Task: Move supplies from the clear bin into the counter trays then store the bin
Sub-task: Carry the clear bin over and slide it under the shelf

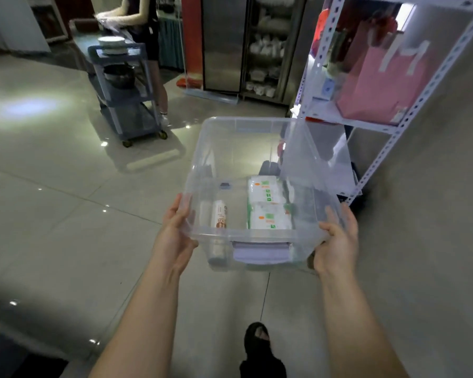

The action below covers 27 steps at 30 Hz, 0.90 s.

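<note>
I carry a clear plastic bin [238,148] in front of me above the tiled floor. My left hand [176,236] grips its near left corner and my right hand [337,241] grips its near right corner. Inside, two white packs with green and orange print [268,205] lie one behind the other on the right. A small white bottle with a brown label [219,214] lies on the left. A pale purple latch handle [261,252] hangs at the bin's near wall. No counter trays are in view.
A white metal shelf rack [388,126] with a pink bag [380,85] stands close on the right. A blue wheeled cart [126,94] with plates and a bowl stands ahead left, a person beside it. Steel cabinets [246,45] line the back. My foot [257,342] shows below.
</note>
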Available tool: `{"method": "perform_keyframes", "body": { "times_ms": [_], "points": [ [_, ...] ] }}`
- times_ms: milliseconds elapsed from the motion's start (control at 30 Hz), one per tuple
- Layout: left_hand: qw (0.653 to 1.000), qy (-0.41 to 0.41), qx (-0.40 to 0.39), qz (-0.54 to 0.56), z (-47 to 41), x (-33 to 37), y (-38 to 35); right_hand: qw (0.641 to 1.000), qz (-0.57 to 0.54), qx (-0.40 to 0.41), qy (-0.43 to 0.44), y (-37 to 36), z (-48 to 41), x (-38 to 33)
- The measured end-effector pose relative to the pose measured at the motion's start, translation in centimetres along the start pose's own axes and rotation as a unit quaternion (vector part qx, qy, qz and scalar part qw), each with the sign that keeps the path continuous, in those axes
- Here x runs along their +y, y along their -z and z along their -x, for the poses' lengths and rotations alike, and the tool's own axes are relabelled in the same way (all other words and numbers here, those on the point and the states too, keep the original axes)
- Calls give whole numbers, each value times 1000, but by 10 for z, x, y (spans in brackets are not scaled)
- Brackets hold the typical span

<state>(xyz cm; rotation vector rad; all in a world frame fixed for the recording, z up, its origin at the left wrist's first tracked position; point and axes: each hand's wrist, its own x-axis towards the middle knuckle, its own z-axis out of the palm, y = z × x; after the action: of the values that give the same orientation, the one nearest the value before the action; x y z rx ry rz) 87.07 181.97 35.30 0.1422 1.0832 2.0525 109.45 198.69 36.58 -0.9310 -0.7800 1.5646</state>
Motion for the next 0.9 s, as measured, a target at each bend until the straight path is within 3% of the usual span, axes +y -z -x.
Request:
{"method": "perform_keyframes", "body": {
  "times_ms": [267,433,600,900],
  "points": [
    [995,-57,65,-39,-186,42,-37,994,8,-92,-61,-148,-197,46],
    [987,-100,121,-15,-287,88,-24,986,21,-142,-88,-252,-277,97],
    [984,-106,138,-22,-404,122,1,980,103,-162,-57,-340,-351,160],
    [992,-36,104,-63,-667,206,19,989,75,-75,-104,-520,-495,243]
  ]
}}
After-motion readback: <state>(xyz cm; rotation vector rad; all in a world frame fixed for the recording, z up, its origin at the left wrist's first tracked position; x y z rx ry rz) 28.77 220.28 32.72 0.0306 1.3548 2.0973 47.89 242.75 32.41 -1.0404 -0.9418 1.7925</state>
